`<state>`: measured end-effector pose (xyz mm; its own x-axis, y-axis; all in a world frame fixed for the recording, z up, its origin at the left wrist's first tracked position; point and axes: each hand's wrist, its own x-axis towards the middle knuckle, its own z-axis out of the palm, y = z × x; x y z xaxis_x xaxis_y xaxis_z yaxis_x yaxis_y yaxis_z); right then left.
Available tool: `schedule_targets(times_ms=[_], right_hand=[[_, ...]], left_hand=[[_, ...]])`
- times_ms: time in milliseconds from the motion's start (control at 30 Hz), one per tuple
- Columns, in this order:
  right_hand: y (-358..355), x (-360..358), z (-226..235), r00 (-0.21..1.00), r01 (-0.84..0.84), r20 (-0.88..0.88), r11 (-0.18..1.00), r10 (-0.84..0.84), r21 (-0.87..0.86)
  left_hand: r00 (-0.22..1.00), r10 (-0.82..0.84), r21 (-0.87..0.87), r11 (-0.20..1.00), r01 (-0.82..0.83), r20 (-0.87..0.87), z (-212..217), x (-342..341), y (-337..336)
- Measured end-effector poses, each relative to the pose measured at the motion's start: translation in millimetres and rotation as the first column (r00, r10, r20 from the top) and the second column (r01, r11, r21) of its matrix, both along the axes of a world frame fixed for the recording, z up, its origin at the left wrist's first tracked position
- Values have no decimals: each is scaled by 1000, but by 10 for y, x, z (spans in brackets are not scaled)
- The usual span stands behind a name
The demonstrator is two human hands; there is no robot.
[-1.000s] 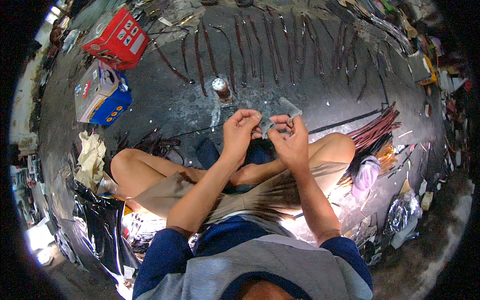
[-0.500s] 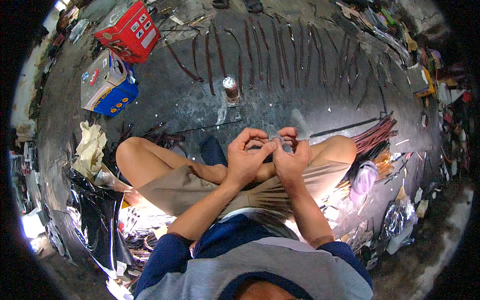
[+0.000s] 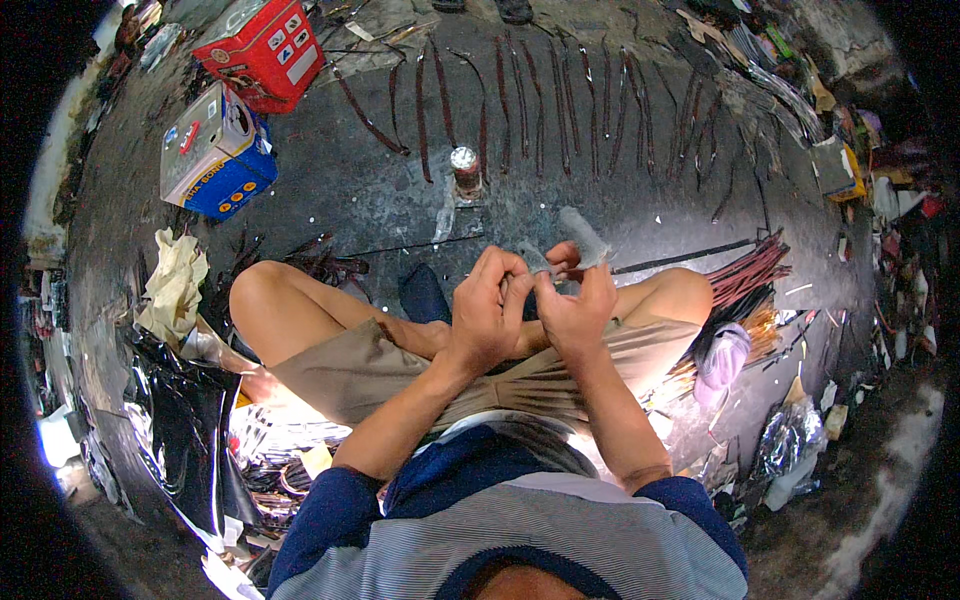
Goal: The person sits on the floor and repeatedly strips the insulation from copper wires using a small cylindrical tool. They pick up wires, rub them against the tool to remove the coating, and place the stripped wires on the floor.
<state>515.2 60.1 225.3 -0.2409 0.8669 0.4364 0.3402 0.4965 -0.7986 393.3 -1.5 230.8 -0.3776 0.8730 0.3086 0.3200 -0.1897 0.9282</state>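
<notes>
Over my crossed legs, my left hand and my right hand are close together, fingers bent and pinching. Between them is a thin, grey, gauzy piece of cloth. One end of it sticks up past my right fingers, and a smaller part shows between the two hands. My fingertips hide the exact grip. Ahead of my hands stands a small can with a pale top on the dark floor. Beyond it, several long dark-brown strips lie side by side.
At the far left are a red box and a blue-and-grey box. Crumpled beige paper and black plastic sheeting lie left. Right of my knee are a bundle of reddish strips and a lilac roll-like thing.
My hands have shifted slightly, and the left fingers have curled in more. The cloth's free end has tilted left and now stands higher above my right fingers.
</notes>
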Motion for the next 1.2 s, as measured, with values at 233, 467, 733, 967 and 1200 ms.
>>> schedule_targets(times_ms=[233,467,733,967,1200], right_hand=[[-105,-33,2,902,-110,-416,875,-110,-471],[58,129,-83,987,-29,148,968,68,-250],[127,-45,-61,804,-417,-593,660,-53,-625],[110,-130,-128,789,-419,-607,643,-92,-642],[59,-108,-352,798,-252,-578,778,-170,-576]], left_hand=[[999,-19,-75,997,21,29,-22,3,-33],[925,-188,-149,978,146,-329,71,-31,22],[991,-34,31,999,38,-129,98,147,53],[969,82,104,993,-59,-231,14,99,117],[770,-168,3,976,216,-615,83,-109,44]])
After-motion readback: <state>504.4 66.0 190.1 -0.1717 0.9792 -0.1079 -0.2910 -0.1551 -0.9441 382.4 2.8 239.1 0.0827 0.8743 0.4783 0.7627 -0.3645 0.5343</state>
